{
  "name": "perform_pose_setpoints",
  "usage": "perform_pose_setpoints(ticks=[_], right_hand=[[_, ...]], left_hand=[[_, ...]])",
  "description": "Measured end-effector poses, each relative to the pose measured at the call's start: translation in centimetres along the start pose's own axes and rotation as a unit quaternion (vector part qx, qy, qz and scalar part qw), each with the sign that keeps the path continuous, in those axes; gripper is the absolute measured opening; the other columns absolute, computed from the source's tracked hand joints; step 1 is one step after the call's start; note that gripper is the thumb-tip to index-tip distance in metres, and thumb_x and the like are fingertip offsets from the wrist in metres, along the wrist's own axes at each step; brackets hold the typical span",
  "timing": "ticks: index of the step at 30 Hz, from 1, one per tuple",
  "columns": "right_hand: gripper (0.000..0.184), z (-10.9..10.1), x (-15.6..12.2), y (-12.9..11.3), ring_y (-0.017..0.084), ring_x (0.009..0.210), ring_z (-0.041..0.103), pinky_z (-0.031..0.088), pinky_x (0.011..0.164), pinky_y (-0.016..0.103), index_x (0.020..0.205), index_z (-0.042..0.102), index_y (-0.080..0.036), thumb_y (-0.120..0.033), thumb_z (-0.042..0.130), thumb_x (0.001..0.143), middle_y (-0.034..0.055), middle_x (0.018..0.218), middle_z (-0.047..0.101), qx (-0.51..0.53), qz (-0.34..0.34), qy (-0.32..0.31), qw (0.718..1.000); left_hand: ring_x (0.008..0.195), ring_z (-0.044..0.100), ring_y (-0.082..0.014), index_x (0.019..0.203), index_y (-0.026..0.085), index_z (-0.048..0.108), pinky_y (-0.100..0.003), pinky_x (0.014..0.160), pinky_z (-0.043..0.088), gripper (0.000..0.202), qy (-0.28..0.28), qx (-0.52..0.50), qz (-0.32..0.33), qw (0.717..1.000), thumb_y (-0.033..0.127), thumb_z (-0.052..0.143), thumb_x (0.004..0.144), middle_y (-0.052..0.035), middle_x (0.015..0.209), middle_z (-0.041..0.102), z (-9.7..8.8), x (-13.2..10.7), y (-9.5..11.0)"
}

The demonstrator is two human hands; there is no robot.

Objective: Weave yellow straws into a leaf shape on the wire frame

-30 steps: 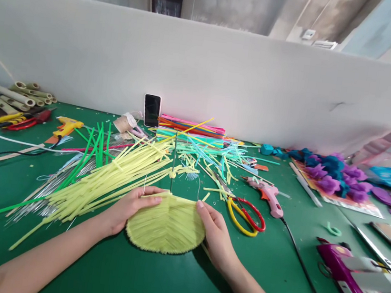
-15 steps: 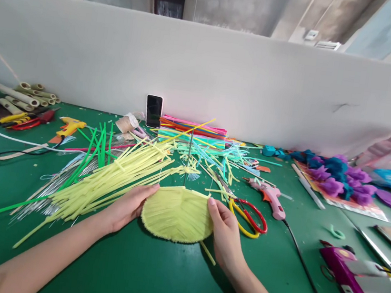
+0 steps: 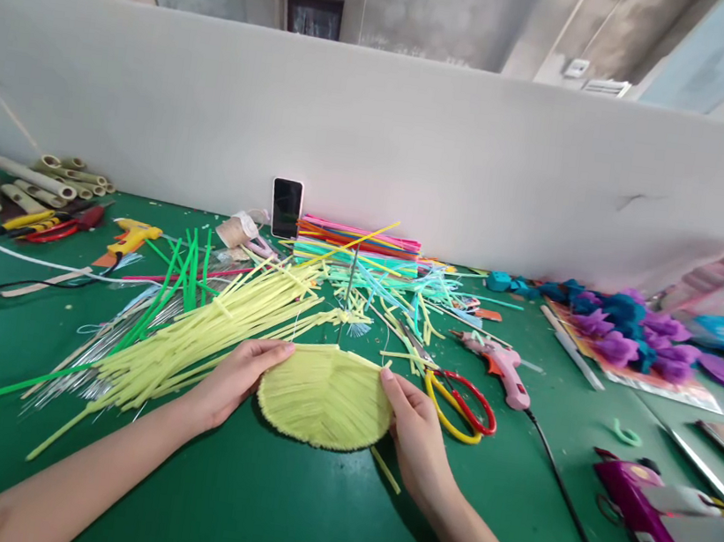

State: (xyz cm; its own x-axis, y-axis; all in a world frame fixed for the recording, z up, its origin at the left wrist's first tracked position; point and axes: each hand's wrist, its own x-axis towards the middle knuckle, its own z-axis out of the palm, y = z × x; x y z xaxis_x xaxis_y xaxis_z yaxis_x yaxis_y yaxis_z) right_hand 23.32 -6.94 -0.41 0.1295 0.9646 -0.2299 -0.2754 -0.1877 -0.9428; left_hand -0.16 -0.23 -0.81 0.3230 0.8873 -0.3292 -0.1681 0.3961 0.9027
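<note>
Between my hands is a rounded yellow-green leaf shape (image 3: pixel 325 398) made of pipe cleaners laid side by side, with a wire stem rising from its top middle. My left hand (image 3: pixel 247 380) pinches its left edge, thumb on top. At the right edge, my right hand (image 3: pixel 415 425) grips it the same way. Fine wire ends stick up near both thumbs. A loose pile of yellow-green pipe cleaners (image 3: pixel 215 323) lies beyond my left hand. Scissors with red and yellow handles (image 3: pixel 461 406) rest just past my right hand.
A pink glue gun (image 3: pixel 500 365) lies at right with its black cord running forward. A yellow glue gun (image 3: pixel 133 236) and pliers (image 3: pixel 48 223) are at left. Purple and teal flowers (image 3: pixel 627 328), a magenta device (image 3: pixel 655 523) and a propped phone (image 3: pixel 286 208) also stand about.
The leaf shape has shifted and tilted very slightly to the left in my hands. Both hands keep their hold, and the view has moved a little.
</note>
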Motion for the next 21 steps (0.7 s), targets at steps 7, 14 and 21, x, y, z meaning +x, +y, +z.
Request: perform_pose_setpoints(ticks=[7,14,21], right_hand=[[0.04,-0.1,0.17,0.18,0.022,0.081,0.064,0.046,0.073,0.029,0.096,0.074,-0.018,-0.053,0.064,0.081,0.005,0.088,0.073,-0.015,-0.02,0.004,1.0],[0.036,-0.02,0.21,0.2,0.02,0.076,0.06,0.043,0.065,0.027,0.095,0.073,-0.019,-0.051,0.063,0.083,0.0031,0.083,0.07,-0.024,-0.043,0.01,0.999],[0.036,0.03,0.22,0.07,0.019,0.075,0.059,0.044,0.067,0.027,0.092,0.071,-0.017,-0.05,0.069,0.077,0.0035,0.081,0.069,-0.016,-0.024,0.028,0.999]], left_hand=[[0.1,0.065,-0.0253,0.109,0.015,0.072,-0.032,0.087,0.048,0.042,-0.036,-0.009,-0.013,0.999,0.04,0.074,0.075,-0.0114,0.108,0.073,-0.11,0.0,0.4],[0.081,0.065,-0.0167,0.096,0.018,0.07,-0.025,0.072,0.049,0.03,0.0,0.001,-0.018,1.0,0.037,0.077,0.074,-0.0045,0.091,0.071,-0.71,0.36,-0.05],[0.068,0.061,-0.0123,0.084,0.018,0.064,-0.022,0.063,0.045,0.03,0.018,0.012,-0.029,0.999,0.037,0.08,0.069,0.0002,0.078,0.066,-0.49,0.25,0.03]])
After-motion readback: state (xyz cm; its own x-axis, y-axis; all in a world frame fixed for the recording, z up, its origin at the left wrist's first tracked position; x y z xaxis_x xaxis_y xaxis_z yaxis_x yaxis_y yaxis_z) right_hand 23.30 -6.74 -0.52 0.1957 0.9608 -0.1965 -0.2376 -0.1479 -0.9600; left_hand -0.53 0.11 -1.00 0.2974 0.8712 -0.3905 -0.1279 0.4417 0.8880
